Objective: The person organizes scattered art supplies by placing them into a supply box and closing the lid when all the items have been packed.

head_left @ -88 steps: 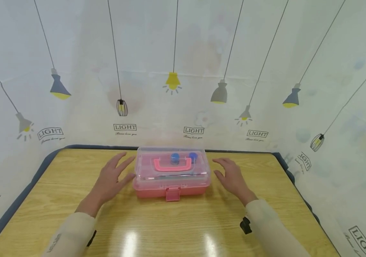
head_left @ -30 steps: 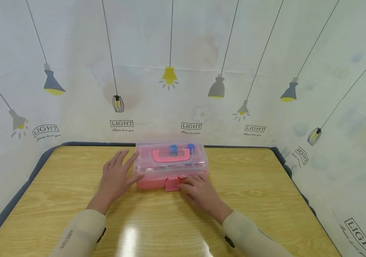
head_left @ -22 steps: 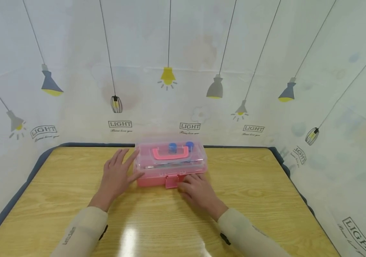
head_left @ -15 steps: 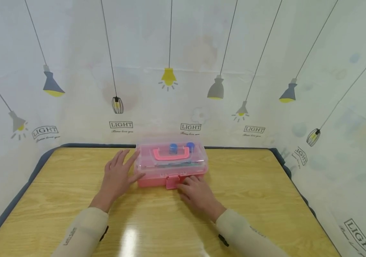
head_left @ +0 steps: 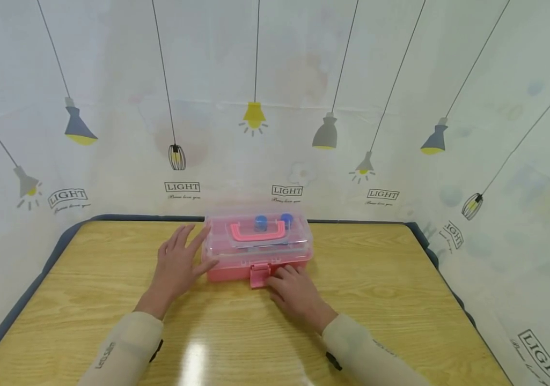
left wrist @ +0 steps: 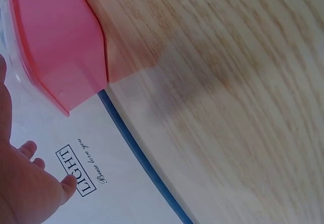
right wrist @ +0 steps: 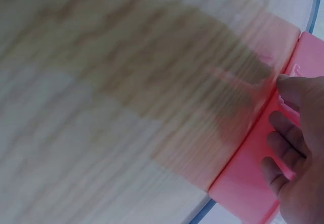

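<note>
A pink plastic storage box (head_left: 228, 274) with a clear lid (head_left: 221, 247) and a pink carry handle (head_left: 257, 237) sits at the table's far side. Blue round things (head_left: 261, 223) show through the lid. My left hand (head_left: 175, 266) is at the box's left end, fingers spread, thumb and forefinger right at the lid's edge. At the box front is my right hand (head_left: 298, 294), its thumb at the side of the pink latch (head_left: 259, 276), which stands out from the front. In the right wrist view the other fingers (right wrist: 286, 150) lie loosely bent against the front wall.
The wooden table (head_left: 236, 332) has a dark blue edge strip (head_left: 125, 217). Right behind the box rises a pale wall covering (head_left: 226, 161) printed with hanging lamps, and it also runs along both sides.
My right hand has moved from the box's right side to the latch at the front. The left hand has come in closer to the left end. Lately the latch has tilted slightly outward.
</note>
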The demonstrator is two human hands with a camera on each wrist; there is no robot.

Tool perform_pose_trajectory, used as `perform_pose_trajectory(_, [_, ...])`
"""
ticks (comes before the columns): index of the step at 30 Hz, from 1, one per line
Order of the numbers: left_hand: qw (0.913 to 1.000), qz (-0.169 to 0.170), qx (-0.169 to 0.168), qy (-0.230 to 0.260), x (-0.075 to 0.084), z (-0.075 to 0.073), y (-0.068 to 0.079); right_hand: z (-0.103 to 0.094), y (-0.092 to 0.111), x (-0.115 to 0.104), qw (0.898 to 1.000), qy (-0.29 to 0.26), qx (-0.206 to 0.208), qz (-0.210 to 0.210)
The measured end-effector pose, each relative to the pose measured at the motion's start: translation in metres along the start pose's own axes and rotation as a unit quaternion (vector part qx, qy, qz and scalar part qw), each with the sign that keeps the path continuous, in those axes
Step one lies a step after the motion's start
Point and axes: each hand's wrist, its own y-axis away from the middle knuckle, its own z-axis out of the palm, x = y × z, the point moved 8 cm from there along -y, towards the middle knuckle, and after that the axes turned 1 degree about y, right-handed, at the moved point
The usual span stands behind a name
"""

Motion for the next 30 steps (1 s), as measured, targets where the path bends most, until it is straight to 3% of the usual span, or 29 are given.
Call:
perform_pose_trajectory(7, [1.0000,0.005,0.005,0.002,0.000,0.000,0.000,-0.003,-0.001,-0.005,1.000,0.018,0.011,-0.005])
perform_pose_trajectory(16, [0.9999,0.006,0.008,0.004,0.000,0.000,0.000,-0.020,0.004,-0.012,0.993,-0.007,0.109,-0.040])
perform_pose_trajectory(30, [1.0000,0.001,0.000,0.001,0.000,0.000,0.000,-0.042,0.011,-0.009,0.965,-0.009,0.247,-0.087])
